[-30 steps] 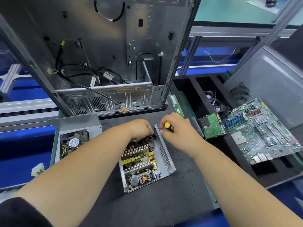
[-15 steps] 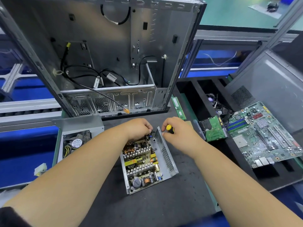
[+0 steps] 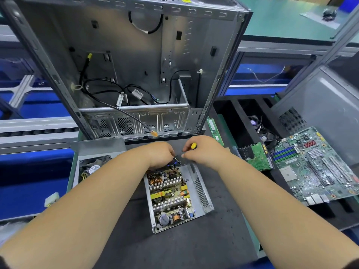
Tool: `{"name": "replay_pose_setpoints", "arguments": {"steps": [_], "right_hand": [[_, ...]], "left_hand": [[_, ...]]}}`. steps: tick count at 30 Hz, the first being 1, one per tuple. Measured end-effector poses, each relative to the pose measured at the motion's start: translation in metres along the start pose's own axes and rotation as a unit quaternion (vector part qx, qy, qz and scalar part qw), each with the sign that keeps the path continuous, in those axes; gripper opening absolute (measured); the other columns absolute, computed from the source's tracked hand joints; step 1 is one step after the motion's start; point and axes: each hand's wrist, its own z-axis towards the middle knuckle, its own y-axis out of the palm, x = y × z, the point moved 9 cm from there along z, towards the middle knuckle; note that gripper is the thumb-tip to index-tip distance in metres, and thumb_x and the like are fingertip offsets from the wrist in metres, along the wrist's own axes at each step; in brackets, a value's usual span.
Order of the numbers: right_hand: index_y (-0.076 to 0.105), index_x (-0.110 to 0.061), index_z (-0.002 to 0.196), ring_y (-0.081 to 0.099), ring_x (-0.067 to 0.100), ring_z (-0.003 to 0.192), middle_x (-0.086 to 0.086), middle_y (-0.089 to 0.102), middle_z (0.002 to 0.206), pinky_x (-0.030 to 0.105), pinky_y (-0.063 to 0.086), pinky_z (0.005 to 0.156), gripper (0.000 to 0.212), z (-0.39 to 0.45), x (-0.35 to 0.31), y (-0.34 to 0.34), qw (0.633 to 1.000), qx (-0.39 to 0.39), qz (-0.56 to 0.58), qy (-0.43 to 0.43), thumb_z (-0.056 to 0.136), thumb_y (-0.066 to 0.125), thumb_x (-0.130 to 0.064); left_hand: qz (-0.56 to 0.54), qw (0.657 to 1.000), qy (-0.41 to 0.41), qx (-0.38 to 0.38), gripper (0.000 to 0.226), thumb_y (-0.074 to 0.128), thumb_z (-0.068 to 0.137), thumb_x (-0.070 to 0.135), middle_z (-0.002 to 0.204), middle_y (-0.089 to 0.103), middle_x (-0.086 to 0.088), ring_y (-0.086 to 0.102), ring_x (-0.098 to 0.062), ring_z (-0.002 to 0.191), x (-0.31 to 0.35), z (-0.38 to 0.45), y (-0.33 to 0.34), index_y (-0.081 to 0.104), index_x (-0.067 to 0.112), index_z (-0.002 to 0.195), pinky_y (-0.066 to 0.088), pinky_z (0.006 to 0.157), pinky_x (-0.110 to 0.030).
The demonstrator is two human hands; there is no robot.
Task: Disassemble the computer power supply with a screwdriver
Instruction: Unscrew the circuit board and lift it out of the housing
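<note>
Our left hand [image 3: 162, 155] pinches, seemingly, wires at the power supply [image 3: 175, 199] far end, steadying it; our right hand [image 3: 202, 152] clasps the screwdriver [image 3: 193, 146] there.

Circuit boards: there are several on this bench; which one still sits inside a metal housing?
The power supply board, between the forearms, sits in its open metal housing. The motherboard and small green board lie bare at the right.

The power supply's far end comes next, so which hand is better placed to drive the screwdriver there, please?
Right. The right hand already grips the screwdriver at the far end of the power supply; the left hand holds the wires there.
</note>
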Motion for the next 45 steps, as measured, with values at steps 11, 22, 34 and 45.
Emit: {"name": "replay_pose_setpoints", "arguments": {"steps": [11,22,34,45], "right_hand": [[0.077,-0.009,0.097,0.048,0.020,0.060,0.007,0.060,0.071,0.023,0.040,0.053,0.021,0.017,-0.017,0.020,0.990,-0.113,-0.067,0.051,0.079,0.078,-0.017],[0.073,0.000,0.107,0.056,0.025,0.079,0.017,0.068,0.093,0.034,0.052,0.078,0.023,0.017,-0.024,0.024,0.985,-0.142,-0.088,0.034,0.087,0.068,-0.011],[0.060,-0.030,0.079,0.058,0.015,0.075,-0.009,0.059,0.074,0.026,0.046,0.063,0.014,0.013,-0.019,0.004,0.993,0.038,-0.099,-0.047,0.080,0.066,-0.018],[0.063,-0.026,0.075,0.054,0.013,0.068,-0.008,0.055,0.068,0.024,0.032,0.049,0.017,0.013,-0.007,0.005,0.989,0.059,-0.135,-0.010,0.082,0.072,-0.039]], "left_hand": [[-0.032,0.998,0.047,-0.002,0.035,0.054,0.100,0.021,0.125,0.062,0.002,0.055,-0.013,0.103,-0.006,-0.013,-0.006,0.060,0.021,0.134,0.038,0.084,-0.021],[-0.109,0.994,0.016,0.000,0.030,0.056,0.098,0.034,0.095,0.061,0.009,0.050,0.000,0.068,-0.011,-0.010,-0.001,0.064,0.023,0.125,0.037,0.056,-0.019],[-0.218,0.975,-0.001,0.032,0.028,0.075,0.083,0.023,0.091,0.060,0.007,0.054,-0.011,0.086,-0.005,0.004,-0.001,0.068,0.016,0.109,0.039,0.070,-0.023],[-0.255,0.966,0.002,0.037,0.021,0.075,0.084,0.022,0.089,0.061,0.012,0.052,-0.001,0.080,-0.011,0.002,0.001,0.071,0.022,0.104,0.035,0.064,-0.021]]}}
